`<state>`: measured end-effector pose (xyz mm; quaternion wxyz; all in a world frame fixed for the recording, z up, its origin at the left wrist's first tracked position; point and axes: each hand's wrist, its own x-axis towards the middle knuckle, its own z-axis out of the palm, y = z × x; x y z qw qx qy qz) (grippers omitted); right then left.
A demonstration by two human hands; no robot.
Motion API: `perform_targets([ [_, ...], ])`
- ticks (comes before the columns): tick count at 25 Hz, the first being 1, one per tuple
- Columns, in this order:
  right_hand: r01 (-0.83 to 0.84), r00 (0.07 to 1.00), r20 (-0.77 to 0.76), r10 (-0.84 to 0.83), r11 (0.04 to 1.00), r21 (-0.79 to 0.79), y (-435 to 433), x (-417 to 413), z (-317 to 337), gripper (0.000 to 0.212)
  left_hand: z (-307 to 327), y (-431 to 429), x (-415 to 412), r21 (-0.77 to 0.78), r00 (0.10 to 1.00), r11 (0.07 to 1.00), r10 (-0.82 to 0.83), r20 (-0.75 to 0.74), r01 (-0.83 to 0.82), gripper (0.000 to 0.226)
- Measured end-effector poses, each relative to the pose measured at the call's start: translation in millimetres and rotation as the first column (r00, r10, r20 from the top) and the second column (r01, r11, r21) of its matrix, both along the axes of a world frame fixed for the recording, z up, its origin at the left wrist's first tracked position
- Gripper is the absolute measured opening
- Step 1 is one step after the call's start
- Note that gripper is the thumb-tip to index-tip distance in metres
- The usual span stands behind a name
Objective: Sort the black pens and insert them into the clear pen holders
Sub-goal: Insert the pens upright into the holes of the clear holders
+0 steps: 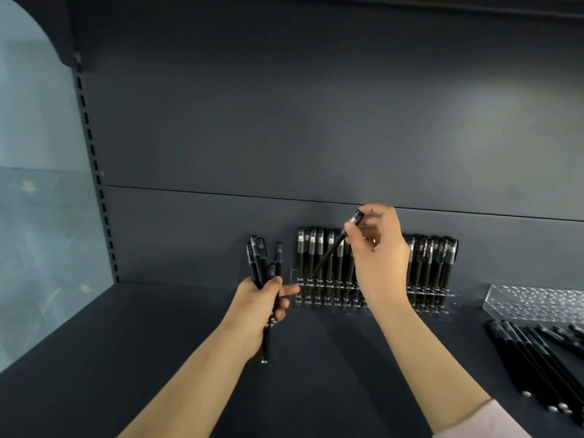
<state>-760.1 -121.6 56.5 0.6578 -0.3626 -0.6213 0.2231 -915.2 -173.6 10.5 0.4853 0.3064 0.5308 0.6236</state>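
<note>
My left hand [260, 303] grips a bundle of several black pens [260, 260], held upright above the dark shelf. My right hand [377, 257] pinches a single black pen [331, 249] near its cap end; the pen slants down to the left, its tip over the left part of a clear pen holder [423, 306]. That holder stands against the back panel and is filled with several upright black pens [433, 260]. My right hand hides its middle section.
A second clear pen holder [534, 303], with no pens in it, sits at the right. In front of it lies a pile of loose black pens [534, 358]. The dark shelf surface [158, 343] runs to a slotted upright post [94, 172] at the left.
</note>
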Motion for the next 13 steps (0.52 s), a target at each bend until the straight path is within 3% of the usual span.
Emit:
perform_targets([
  [9,-0.001,0.987,0.162,-0.003,1.000,0.025,15.6,-22.5,-17.1,0.024,-3.8,1.0,-17.1,0.087,0.999,0.996,0.024,0.021,-0.026,0.017],
  [13,0.018,0.906,0.417,-0.073,0.991,0.135,22.2,-25.6,-29.3,0.029,-3.0,1.0,-18.4,0.095,0.995,0.994,0.048,0.090,-0.056,0.017],
])
